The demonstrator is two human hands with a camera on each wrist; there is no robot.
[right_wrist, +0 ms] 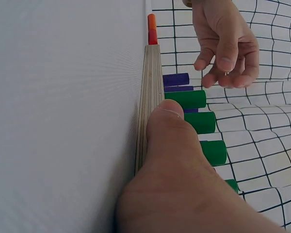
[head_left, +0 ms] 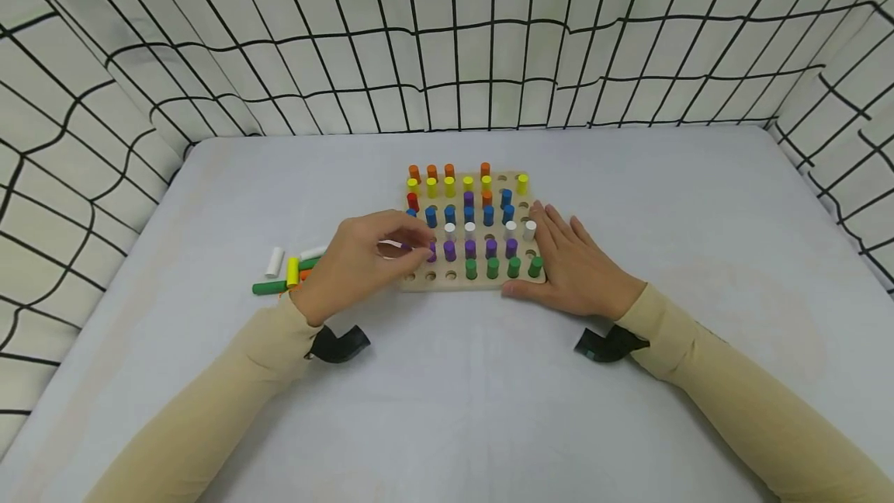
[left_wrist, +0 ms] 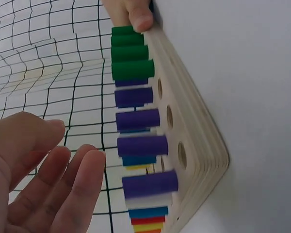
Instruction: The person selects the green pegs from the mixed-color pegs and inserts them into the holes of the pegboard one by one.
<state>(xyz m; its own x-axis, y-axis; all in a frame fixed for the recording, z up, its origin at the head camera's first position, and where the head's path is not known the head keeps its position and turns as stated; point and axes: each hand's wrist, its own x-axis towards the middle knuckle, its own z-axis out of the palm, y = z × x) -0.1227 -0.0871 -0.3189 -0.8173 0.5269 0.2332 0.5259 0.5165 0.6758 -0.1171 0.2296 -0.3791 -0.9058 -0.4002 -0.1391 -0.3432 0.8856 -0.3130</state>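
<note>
My left hand point(head_left: 363, 254) hovers above the left side of a wooden pegboard point(head_left: 440, 286). Its fingers are loosely bent; in the left wrist view nothing lies between thumb and fingertips, and a row of purple pegs point(left_wrist: 150, 184) stands just beside them. My right hand point(head_left: 583, 270) lies with straight fingers along the board's right edge. Its thumb point(right_wrist: 169, 119) touches the front edge near the green pegs point(right_wrist: 199, 122). Rows of yellow pegs point(head_left: 450, 187), blue pegs point(head_left: 469, 215) and white pegs point(head_left: 470, 231) stand upright behind, with orange pegs point(head_left: 431, 171) at the back. My left hand hides part of the board's left side.
Loose pegs lie left of the board, among them a white peg point(head_left: 275, 263), a yellow peg point(head_left: 292, 272) and a green peg point(head_left: 270, 288), some partly behind my left wrist. A white cloth covers the table point(head_left: 475, 394). White walls with a black grid point(head_left: 475, 45) surround it.
</note>
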